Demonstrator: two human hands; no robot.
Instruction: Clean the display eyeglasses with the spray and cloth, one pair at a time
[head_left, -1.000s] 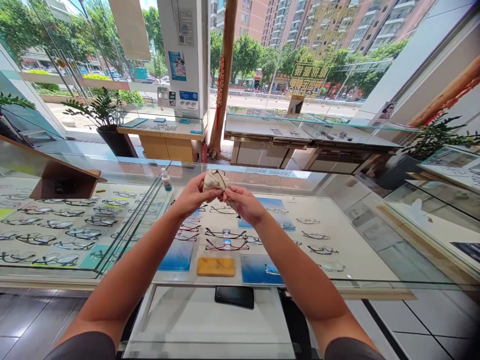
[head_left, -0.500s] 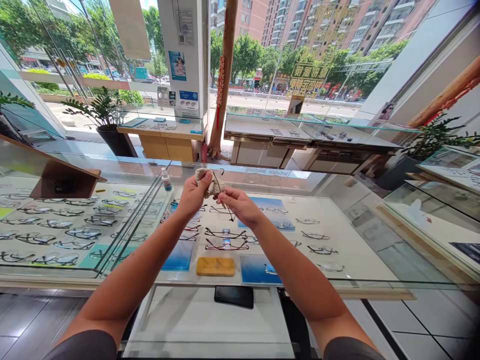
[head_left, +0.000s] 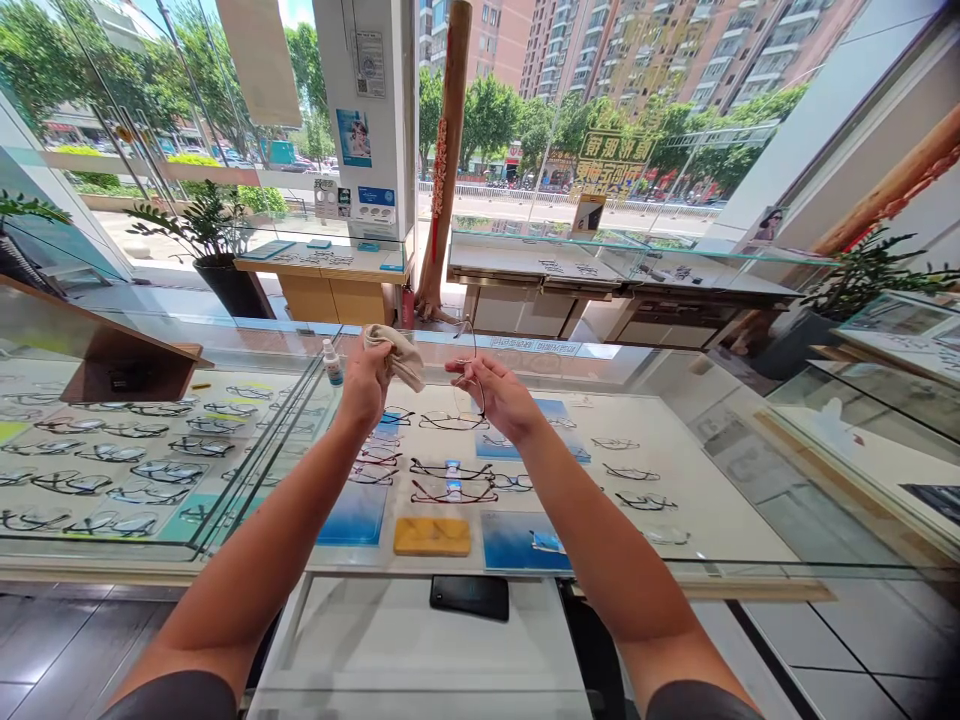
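My left hand [head_left: 366, 384] pinches a crumpled beige cloth [head_left: 399, 357] at the far side of the glass counter. My right hand [head_left: 491, 388] holds a pair of thin wire-framed eyeglasses [head_left: 469, 390] by the frame, with the glasses hanging upright and the temple arms rising above my fingers. A gap separates the cloth from the glasses. Beneath my hands, eyeglasses lie in rows on the white display surface [head_left: 570, 500] inside the counter.
A small spray bottle [head_left: 333, 363] stands on the counter to the left of my left hand. A black phone [head_left: 469, 597] lies below the display near me, and a yellow block [head_left: 431, 536] sits inside it. More glasses cases and potted plants stand beyond, by the windows.
My hands have moved apart. The cloth no longer wraps the glasses; it has gone left with my left hand, while my right hand keeps the glasses and has lifted them slightly.
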